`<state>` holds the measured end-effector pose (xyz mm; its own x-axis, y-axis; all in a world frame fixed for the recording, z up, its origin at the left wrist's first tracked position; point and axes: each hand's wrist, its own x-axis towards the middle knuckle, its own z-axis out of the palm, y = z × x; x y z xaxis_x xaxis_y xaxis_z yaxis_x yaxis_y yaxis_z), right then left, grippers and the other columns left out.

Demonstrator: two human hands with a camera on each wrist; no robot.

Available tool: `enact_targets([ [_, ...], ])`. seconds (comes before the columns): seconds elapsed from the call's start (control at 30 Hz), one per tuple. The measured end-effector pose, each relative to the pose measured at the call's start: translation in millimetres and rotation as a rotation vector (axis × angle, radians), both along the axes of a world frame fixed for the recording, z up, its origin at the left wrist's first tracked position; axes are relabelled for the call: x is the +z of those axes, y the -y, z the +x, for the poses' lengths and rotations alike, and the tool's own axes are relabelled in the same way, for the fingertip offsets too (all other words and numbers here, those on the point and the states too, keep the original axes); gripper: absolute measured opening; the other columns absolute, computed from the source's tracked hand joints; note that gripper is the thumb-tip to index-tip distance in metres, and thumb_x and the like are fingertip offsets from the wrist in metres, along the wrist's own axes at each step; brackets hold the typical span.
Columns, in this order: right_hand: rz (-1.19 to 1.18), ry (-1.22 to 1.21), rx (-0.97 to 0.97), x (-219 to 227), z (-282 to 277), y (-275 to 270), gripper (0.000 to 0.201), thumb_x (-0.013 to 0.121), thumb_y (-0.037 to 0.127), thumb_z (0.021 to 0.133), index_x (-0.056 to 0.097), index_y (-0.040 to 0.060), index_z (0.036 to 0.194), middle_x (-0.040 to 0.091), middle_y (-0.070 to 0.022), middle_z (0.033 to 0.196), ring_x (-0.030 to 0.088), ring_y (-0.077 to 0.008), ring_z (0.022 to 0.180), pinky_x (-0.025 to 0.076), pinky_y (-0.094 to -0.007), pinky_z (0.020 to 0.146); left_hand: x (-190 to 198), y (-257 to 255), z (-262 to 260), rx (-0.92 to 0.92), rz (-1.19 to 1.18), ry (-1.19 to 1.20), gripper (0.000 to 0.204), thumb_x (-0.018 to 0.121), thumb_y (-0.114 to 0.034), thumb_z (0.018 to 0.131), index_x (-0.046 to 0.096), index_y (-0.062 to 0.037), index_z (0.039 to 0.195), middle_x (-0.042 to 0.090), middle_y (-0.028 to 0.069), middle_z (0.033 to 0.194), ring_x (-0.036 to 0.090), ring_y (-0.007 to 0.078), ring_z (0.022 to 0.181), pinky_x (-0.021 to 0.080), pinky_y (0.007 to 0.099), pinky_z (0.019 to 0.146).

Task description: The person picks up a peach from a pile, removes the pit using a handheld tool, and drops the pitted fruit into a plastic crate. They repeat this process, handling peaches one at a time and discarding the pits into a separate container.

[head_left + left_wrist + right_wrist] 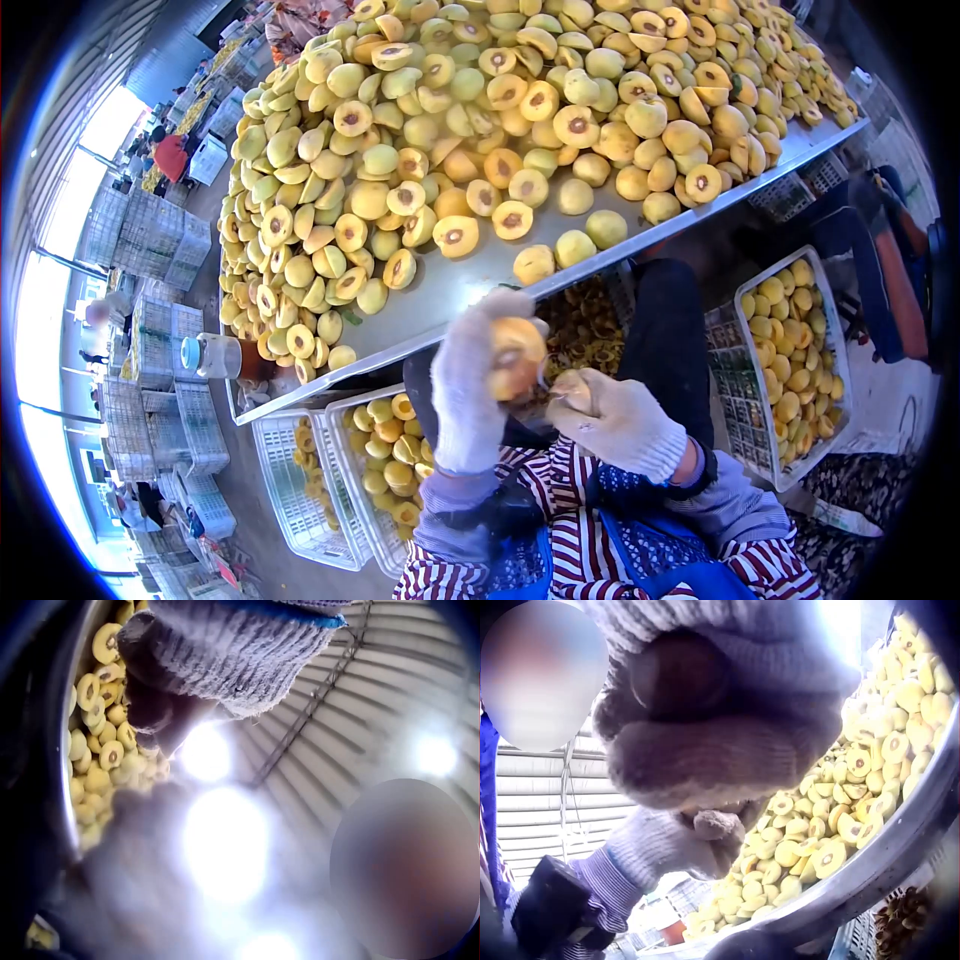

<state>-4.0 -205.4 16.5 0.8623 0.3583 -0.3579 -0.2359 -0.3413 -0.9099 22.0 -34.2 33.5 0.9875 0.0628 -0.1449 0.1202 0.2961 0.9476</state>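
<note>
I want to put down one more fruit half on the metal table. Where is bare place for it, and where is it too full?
The table has a bare strip along its near edge, between the heap of halves and the rim, widest just above the left hand. A few loose halves dot it. Its far side is piled solid. The bottle takes the near left corner.

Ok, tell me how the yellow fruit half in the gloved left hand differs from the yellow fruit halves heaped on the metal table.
The yellow fruit half is held up off the table, gripped by the gloved left hand; the heaped yellow fruit halves lie loose on the grey metal table. The held one is single and looks more orange; the heap is many, mostly paler yellow-green, some cut face up, some down. Both look like the same halved fruit.
</note>
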Motion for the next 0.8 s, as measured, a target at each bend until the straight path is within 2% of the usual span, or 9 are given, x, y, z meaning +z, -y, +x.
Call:
enact_targets([
  [0.03,-0.045,0.067,-0.03,8.0,-1.5,2.1,0.034,0.066,0.034,0.091,0.061,0.0054,0.109,0.065,-0.0044,0.073,0.062,-0.0097,0.06,0.048,-0.0263,0.056,-8.5,-3.0,2.0,0.053,-0.124,-0.03,0.054,0.051,-0.047,0.101,0.053,-0.0007,0.13,0.062,0.0141,0.121,0.064,0.0216,0.106,0.055,0.0308,0.083],
  [0.13,0.171,-0.344,-0.104,34.4,12.3,-2.8,0.033,0.067,0.03,0.091,0.061,0.0061,0.113,0.065,-0.0046,0.073,0.061,-0.0089,0.057,0.047,-0.0275,0.053,-3.6,9.7,-0.8,0.043,-0.353,-0.042,0.062,0.054,-0.045,0.099,0.041,-0.002,0.142,0.06,0.0161,0.124,0.063,0.0232,0.108,0.056,0.0306,0.084],
  [0.17,0.274,-0.253,-0.125,22.0,12.6,-4.8,0.031,0.067,0.02,0.092,0.058,0.0056,0.118,0.065,-0.0038,0.074,0.059,-0.0071,0.053,0.045,-0.0255,0.048,-0.6,15.2,-2.2,0.013,-0.406,-0.034,0.066,0.056,-0.044,0.099,0.037,-0.0024,0.145,0.06,0.0169,0.125,0.062,0.0239,0.109,0.056,0.0309,0.084],
  [0.3,0.518,-0.278,-0.309,16.1,20.4,-1.0,0.034,0.066,0.012,0.092,0.053,0.0035,0.122,0.064,-0.0013,0.075,0.055,-0.0045,0.05,0.042,-0.019,0.043,-6.7,-11.1,-9.4,-0.248,-0.02,-0.135,0.081,0.068,-0.027,0.093,0.02,-0.0028,0.154,0.06,0.0152,0.121,0.061,0.0208,0.107,0.057,0.0306,0.081],
  [0.4,0.391,-0.079,-0.361,12.7,28.1,0.9,0.027,0.066,0.013,0.092,0.057,0.0044,0.116,0.063,0.0002,0.076,0.055,-0.0022,0.054,0.041,-0.0171,0.045,-10.6,-20.1,-14.2,-0.445,-0.01,-0.237,0.063,0.068,-0.023,0.093,0.038,-0.0004,0.144,0.061,0.0113,0.118,0.063,0.0187,0.101,0.056,0.0318,0.083],
  [0.47,0.429,-0.14,-0.353,18.8,23.3,-1.0,0.026,0.068,0.014,0.091,0.058,0.0042,0.113,0.065,-0.0005,0.079,0.058,-0.0038,0.057,0.044,-0.0194,0.048,-12.1,-3.5,-17.1,-0.179,-0.288,-0.111,0.052,0.069,-0.027,0.093,0.047,-0.0013,0.133,0.061,0.0122,0.12,0.063,0.0202,0.106,0.055,0.0341,0.088],
  [0.6,0.326,0.089,-0.337,-1.0,12.2,-14.2,0.029,0.072,0.018,0.088,0.058,0.0047,0.11,0.07,-0.0033,0.086,0.064,-0.0084,0.064,0.052,-0.0262,0.057,-13.6,2.8,-16.7,-0.049,-0.394,-0.133,0.052,0.067,-0.033,0.093,0.047,-0.0035,0.131,0.056,0.0125,0.133,0.056,0.0237,0.119,0.049,0.0407,0.099],
  [0.63,0.242,0.174,-0.346,-5.3,11.4,-16.6,0.032,0.074,0.021,0.085,0.059,0.0066,0.109,0.072,-0.0099,0.086,0.071,-0.0184,0.071,0.056,-0.0322,0.065,-14.3,3.1,-17.9,-0.061,-0.395,-0.134,0.054,0.067,-0.034,0.093,0.044,-0.0036,0.132,0.054,0.0116,0.136,0.055,0.022,0.121,0.048,0.038,0.1],
  [0.8,-0.046,0.426,-0.342,5.4,14.8,-18.6,0.031,0.074,0.02,0.083,0.06,0.0084,0.108,0.069,-0.0172,0.083,0.071,-0.0339,0.079,0.056,-0.0372,0.066,-21.0,15.0,-27.7,0.035,0.019,0.02,0.046,0.063,-0.024,0.097,0.042,-0.0018,0.13,0.057,0.0147,0.132,0.057,0.0198,0.117,0.048,0.0319,0.098],
])
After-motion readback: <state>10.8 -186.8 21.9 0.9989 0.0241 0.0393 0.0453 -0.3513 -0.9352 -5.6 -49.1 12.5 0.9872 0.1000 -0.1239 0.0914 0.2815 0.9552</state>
